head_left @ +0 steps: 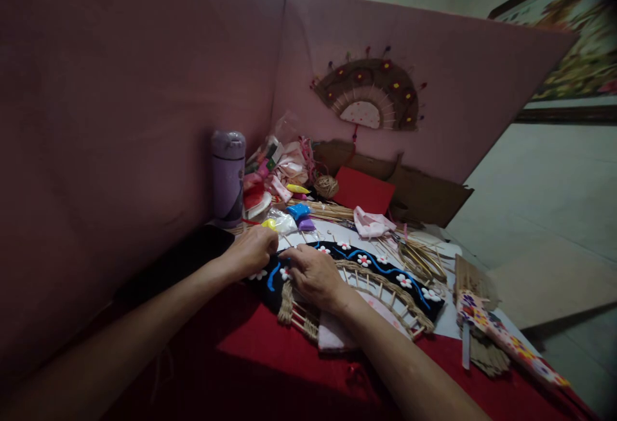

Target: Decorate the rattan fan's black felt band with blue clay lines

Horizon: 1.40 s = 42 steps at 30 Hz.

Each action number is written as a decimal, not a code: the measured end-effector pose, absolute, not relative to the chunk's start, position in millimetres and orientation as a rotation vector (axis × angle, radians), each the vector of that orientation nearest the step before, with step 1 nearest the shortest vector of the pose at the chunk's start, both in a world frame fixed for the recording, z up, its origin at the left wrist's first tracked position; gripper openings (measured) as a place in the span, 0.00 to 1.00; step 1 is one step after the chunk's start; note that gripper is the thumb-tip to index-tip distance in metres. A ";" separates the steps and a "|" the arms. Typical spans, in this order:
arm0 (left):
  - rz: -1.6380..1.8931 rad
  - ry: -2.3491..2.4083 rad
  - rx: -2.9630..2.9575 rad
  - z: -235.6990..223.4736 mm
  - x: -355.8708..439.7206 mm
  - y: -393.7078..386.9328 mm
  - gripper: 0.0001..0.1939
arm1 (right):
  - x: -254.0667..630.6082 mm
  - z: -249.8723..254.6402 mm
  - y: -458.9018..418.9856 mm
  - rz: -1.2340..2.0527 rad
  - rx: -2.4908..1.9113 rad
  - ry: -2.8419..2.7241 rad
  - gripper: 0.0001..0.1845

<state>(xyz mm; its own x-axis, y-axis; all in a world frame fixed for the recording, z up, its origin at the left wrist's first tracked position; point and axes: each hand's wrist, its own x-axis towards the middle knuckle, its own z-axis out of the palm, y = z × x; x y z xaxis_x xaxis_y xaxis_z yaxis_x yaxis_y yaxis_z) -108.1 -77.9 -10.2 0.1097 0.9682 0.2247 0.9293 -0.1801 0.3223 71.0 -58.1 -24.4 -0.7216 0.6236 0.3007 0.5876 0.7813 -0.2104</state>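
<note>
A half-round handmade fan [366, 273] lies on the table in front of me, with a black band carrying white flowers and wavy blue lines, twine-wrapped ribs and a pale pink centre. My left hand [255, 250] is closed at the fan's upper left edge, fingers curled together; whatever they grip is hidden. Bent over the left part of the black band, my right hand [315, 273] has its fingers curled in and touching the surface. A short blue strip [274, 276] shows on the band below the fingers. What is between the right fingertips cannot be made out.
Behind the fan lie blue clay packets [298, 211], a twine ball [326, 186], a red card [364, 189], pink cloth [373, 222] and scissors [419, 259]. A purple bottle [228, 180] stands left. A folded flowered fan [511, 337] lies right. Another fan [371, 90] hangs on the pink panel.
</note>
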 end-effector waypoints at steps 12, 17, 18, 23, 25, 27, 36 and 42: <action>0.885 1.934 2.132 6.1 -117.4 -81.7 0.10 | 70.1 -26.7 -57.2 0.152 -0.920 -2.621 0.13; 1.393 1.892 1.831 31.4 -126.3 -85.7 0.06 | 70.4 -25.5 -56.5 0.236 -0.909 -2.602 0.15; 1.465 1.856 1.779 34.2 -127.6 -85.9 0.07 | 70.7 -25.4 -56.2 0.255 -0.904 -2.593 0.15; 1.082 1.843 1.912 19.5 -122.3 -83.8 0.11 | 71.8 -27.1 -52.8 0.328 -0.902 -2.527 0.17; 0.869 1.837 1.990 6.2 -115.8 -83.2 0.09 | 71.8 -28.4 -51.5 0.352 -0.904 -2.504 0.17; 0.766 1.830 2.043 -4.8 -109.4 -83.0 0.09 | 71.5 -29.2 -50.7 0.364 -0.906 -2.492 0.17; 0.599 1.835 2.136 -14.8 -103.5 -86.1 0.16 | 71.0 -27.9 -49.3 0.439 -0.933 -2.457 0.17; 0.573 1.833 2.191 -16.5 -104.9 -86.8 0.16 | 70.8 -25.9 -50.0 0.420 -0.985 -2.471 0.15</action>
<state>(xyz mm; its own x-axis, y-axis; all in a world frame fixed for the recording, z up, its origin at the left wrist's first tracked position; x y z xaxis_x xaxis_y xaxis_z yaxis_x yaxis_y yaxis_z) -104.9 -86.8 -16.5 0.1425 0.9784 0.1499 0.8893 -0.1930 0.4145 70.8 -50.0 -25.9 -0.6469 0.7055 0.2894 0.5701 0.6995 -0.4309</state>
